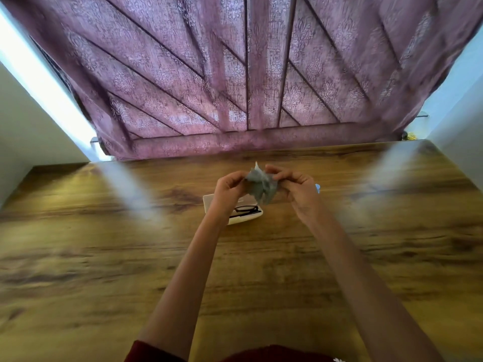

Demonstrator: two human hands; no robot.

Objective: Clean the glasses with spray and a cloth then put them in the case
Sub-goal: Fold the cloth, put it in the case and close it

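A crumpled grey cloth (261,188) hangs in the air between my two hands. My left hand (228,189) pinches its left edge and my right hand (295,188) pinches its right edge. Below them an open white case (209,202) lies on the wooden table (104,257). Black-framed glasses (245,209) lie folded inside the case, partly hidden by my left wrist. A small pale blue thing (317,188) peeks out behind my right hand; it is too hidden to identify.
A purple patterned curtain (248,74) hangs behind the far edge of the table. White walls stand to the left and right. The table's near part stretches wide around my forearms.
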